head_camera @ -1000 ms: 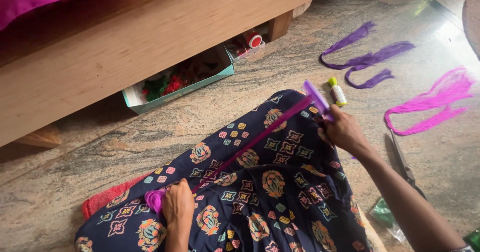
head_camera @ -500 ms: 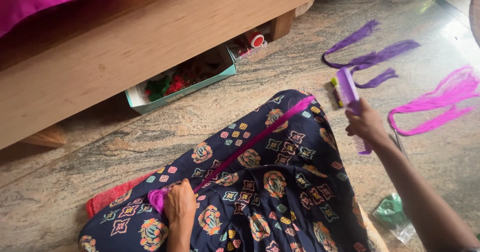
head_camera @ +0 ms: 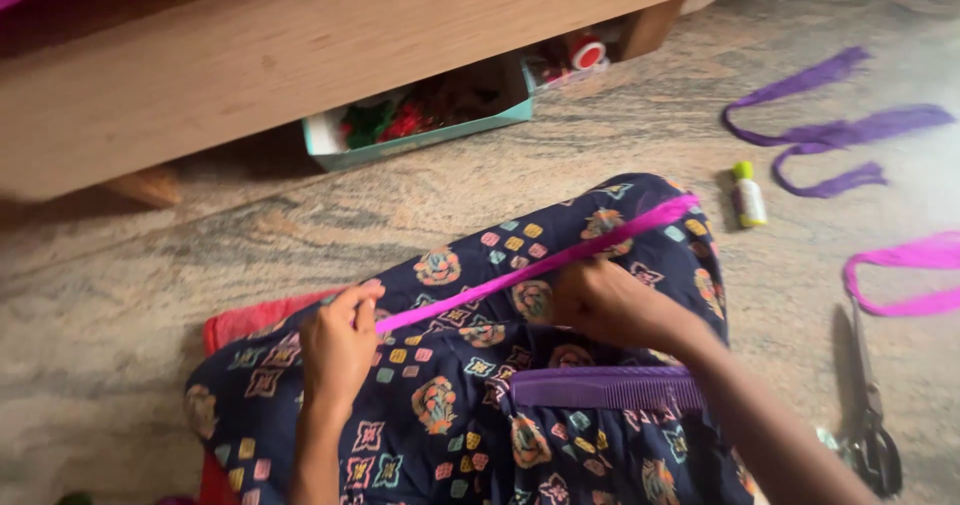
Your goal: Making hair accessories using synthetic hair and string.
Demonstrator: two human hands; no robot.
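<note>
A long pink strand stretches diagonally across my lap, over a dark blue cloth with a flower pattern. My left hand pinches the strand's lower left end. My right hand is closed on the strand near its middle. The upper right end lies loose on my knee. A purple comb rests flat on the cloth, just below my right wrist, with neither hand on it.
On the stone floor to the right lie a small glue bottle, purple strands, pink strands and scissors. A teal box of craft bits sits under a wooden bed frame. Red cloth shows beneath my lap.
My right hand has set the purple comb on my lap and come in from the strand's far end to its middle. My left hand has shifted right along the strand.
</note>
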